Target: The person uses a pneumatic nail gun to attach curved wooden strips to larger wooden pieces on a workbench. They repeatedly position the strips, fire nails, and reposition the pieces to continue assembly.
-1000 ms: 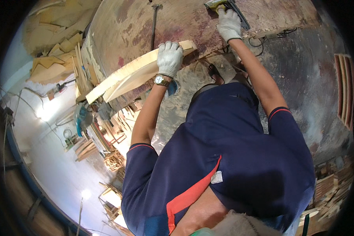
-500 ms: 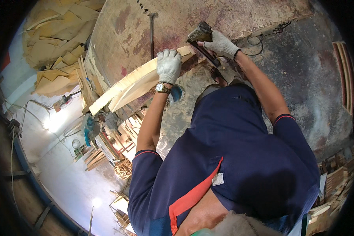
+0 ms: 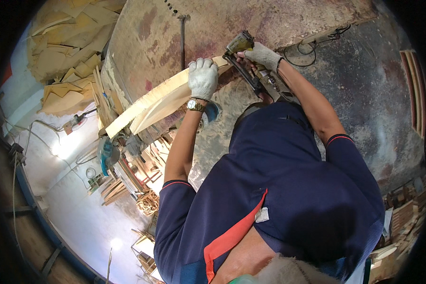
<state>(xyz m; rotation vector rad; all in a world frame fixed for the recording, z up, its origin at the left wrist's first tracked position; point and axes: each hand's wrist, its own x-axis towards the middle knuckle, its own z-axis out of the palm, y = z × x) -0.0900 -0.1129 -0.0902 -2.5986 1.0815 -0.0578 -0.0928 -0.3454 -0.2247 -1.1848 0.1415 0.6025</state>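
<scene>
My left hand (image 3: 203, 79), in a white knit glove, is closed over the upper edge of a pale, curved wooden piece (image 3: 149, 102). This piece seems made of more than one curved board and rests along the near edge of the worktable (image 3: 213, 26). In my gloved right hand (image 3: 265, 56) is a nail gun (image 3: 241, 42), dark and yellowish, its long magazine slanting down towards me. The gun's head is right by the right end of the wood; whether they touch I cannot tell. My right fingers are partly hidden behind the tool.
A metal bar (image 3: 182, 42) lies on the worktable. Beyond its left side are a heap of thin board offcuts (image 3: 64, 57) and a teal power tool (image 3: 107, 154). A dark cable (image 3: 307, 53) loops by the table's right edge. Curved strips (image 3: 414, 92) stand far right.
My right hand has shifted slightly left and turned, bringing the nail gun closer to the right end of the wood. My left hand and the wood are almost unmoved.
</scene>
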